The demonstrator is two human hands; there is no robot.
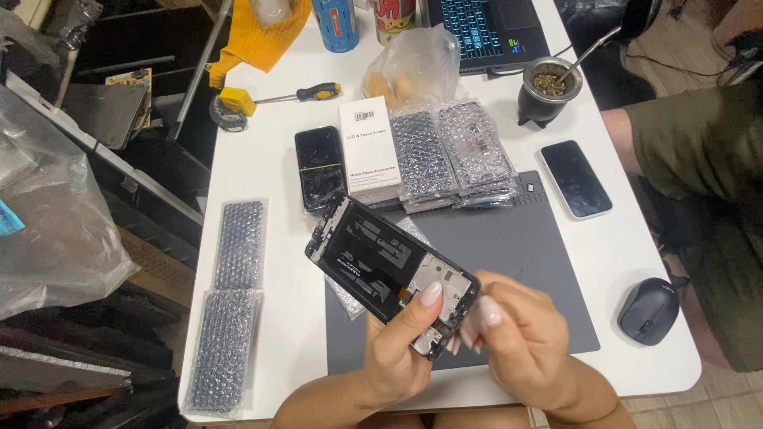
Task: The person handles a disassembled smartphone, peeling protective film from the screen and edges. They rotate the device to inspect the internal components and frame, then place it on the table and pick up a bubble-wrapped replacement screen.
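1. Head view shows our two hands low in the middle, above the front edge of a white table (262, 171).
2. Our left hand (393, 357) grips a black phone screen assembly (389, 266) at its lower end, the thumb pressed on its inner face.
3. The assembly is held in the air, tilted, its far end pointing up and to the left, with its inner frame side turned toward us.
4. Our right hand (517, 342) is curled in on the same lower corner of the assembly, fingertips (490, 311) touching its edge; we cannot tell whether it pinches a small part there.
5. Under the hands lies a grey work mat (509, 246).
6. At the mat's far edge sits a stack of bubble-wrapped parts (453, 151), with a white box (368, 147) beside it on the left and a cracked black phone (319, 167) left of the box.
7. Two more bubble-wrapped packs (230, 302) lie along the table's left side.
8. A white-edged phone (575, 179) lies right of the mat, and a black mouse (648, 310) sits near the table's right front corner.
9. Farther back we see a screwdriver (306, 94), a clear plastic bag (413, 63), a dark gourd cup with a metal straw (548, 91) and a laptop (485, 32).
10. Another person's green sleeve (699, 143) reaches in at the right.
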